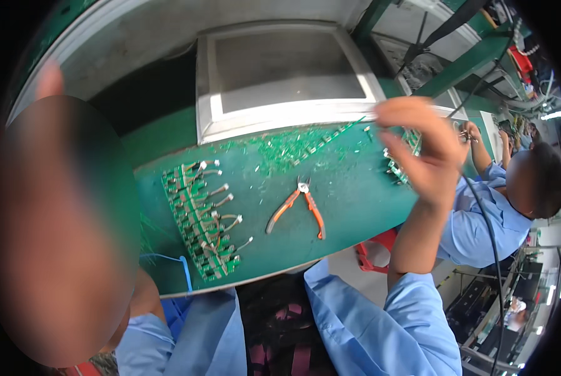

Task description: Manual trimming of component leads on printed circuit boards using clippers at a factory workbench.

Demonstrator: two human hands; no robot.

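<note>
My right hand [425, 149] is raised over the right side of the green table, its fingers curved, with a gap between thumb and fingers and nothing seen in it. My left hand [55, 225] looms large and blurred at the left, close up; a fingertip pokes out at its top, while the other fingers cannot be made out. Between the hands, orange-handled cutting pliers [303, 207] lie on the table with their handles spread. Left of them rests a panel of green circuit boards [199, 219] with short white-plugged wires. More green circuit boards [400, 164] lie beside my right hand, partly hidden.
Green scraps [280, 147] and a thin green strip [333, 139] litter the table's far part, before a silver-framed box [286, 69]. A blue cord [185, 273] hangs over the near edge. A co-worker in blue [481, 219] sits at the right, near a red stool [374, 252].
</note>
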